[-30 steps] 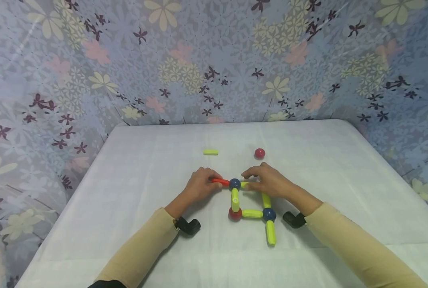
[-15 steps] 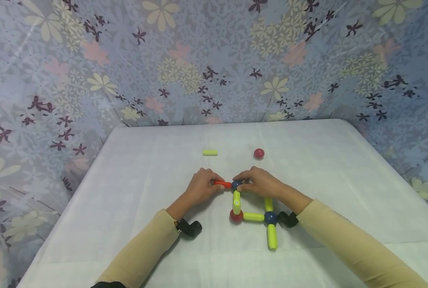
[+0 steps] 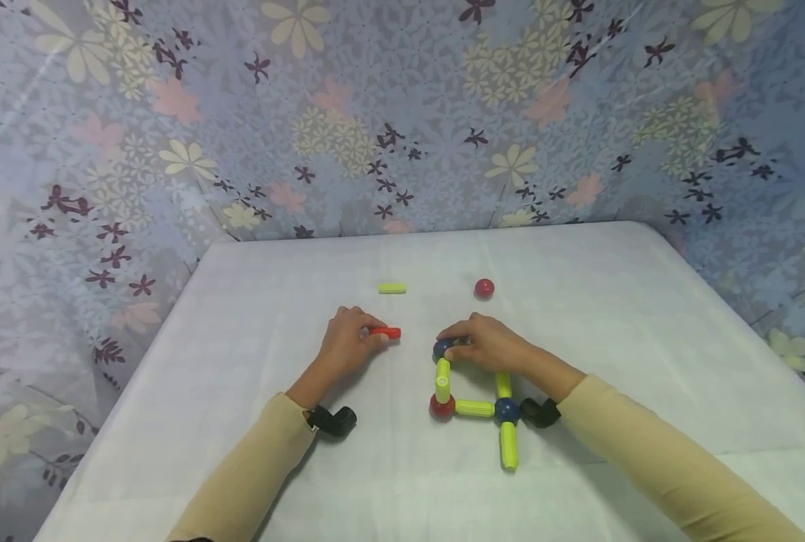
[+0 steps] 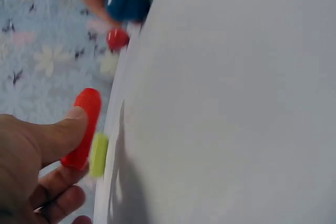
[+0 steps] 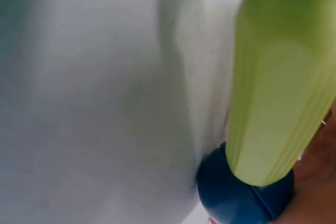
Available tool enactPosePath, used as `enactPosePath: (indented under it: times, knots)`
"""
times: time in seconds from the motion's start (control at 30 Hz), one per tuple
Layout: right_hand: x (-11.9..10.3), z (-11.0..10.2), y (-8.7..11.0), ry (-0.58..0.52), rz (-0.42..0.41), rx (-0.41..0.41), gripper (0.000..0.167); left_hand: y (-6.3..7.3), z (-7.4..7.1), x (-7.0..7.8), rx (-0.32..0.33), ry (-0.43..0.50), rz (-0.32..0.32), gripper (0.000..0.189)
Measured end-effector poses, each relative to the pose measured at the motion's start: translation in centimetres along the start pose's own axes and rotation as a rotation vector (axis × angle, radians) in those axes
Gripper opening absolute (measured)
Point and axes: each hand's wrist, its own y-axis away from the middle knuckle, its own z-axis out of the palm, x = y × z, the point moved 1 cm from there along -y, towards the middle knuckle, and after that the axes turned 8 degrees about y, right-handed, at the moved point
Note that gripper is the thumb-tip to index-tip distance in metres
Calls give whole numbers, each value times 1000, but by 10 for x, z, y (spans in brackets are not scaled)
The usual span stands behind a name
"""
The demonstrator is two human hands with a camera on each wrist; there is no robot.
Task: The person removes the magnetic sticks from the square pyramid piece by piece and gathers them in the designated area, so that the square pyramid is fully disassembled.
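My left hand [image 3: 344, 342] pinches a red rod [image 3: 388, 332] between thumb and fingers, apart from the frame. The rod's full length [image 4: 86, 124] shows in the left wrist view. With thumb and fingertips my right hand [image 3: 490, 344] holds a dark blue ball [image 3: 442, 348] at the frame's far left corner. From there a yellow-green rod [image 3: 443, 370] runs to a red ball [image 3: 442, 408]. Another yellow-green rod [image 3: 474, 408] links that ball to a second blue ball [image 3: 507, 410], which bears two more rods. My right hand hides the frame's far right part.
A loose yellow-green rod [image 3: 391, 288] and a loose red ball [image 3: 484, 288] lie farther back on the white-covered table [image 3: 273, 278]. Behind the table hangs a flowered cloth [image 3: 348, 113]. Black wrist devices [image 3: 334, 421] sit near both cuffs.
My right hand has moved left onto the far blue ball. The red rod, end against that ball earlier, has come away leftward in my left hand.
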Motion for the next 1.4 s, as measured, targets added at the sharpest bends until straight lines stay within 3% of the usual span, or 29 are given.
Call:
enactPosePath:
  times: [0.1,0.27,0.4,0.6,1.2,1.3,1.4]
  knots:
    - [3,0,2,-19,14,-1,39,-10,-4,-5,60,37,-25,25]
    - [5,0,3,-41,2,-9,39,-33,1,-6,121,87,8,25]
    - [5,2,3,-42,-6,-15,39,-50,7,-3,152,49,35,24]
    - [5,3,4,-47,-18,-12,40,-67,14,-1,146,-25,37,25]
    - [8,4,5,-44,11,-22,40,-92,22,-2,121,-81,5,21]
    - [8,3,6,-44,5,-19,40,-89,22,2,137,-72,11,24]
    - [10,3,6,-42,1,-17,40,-75,21,9,158,-7,51,24]
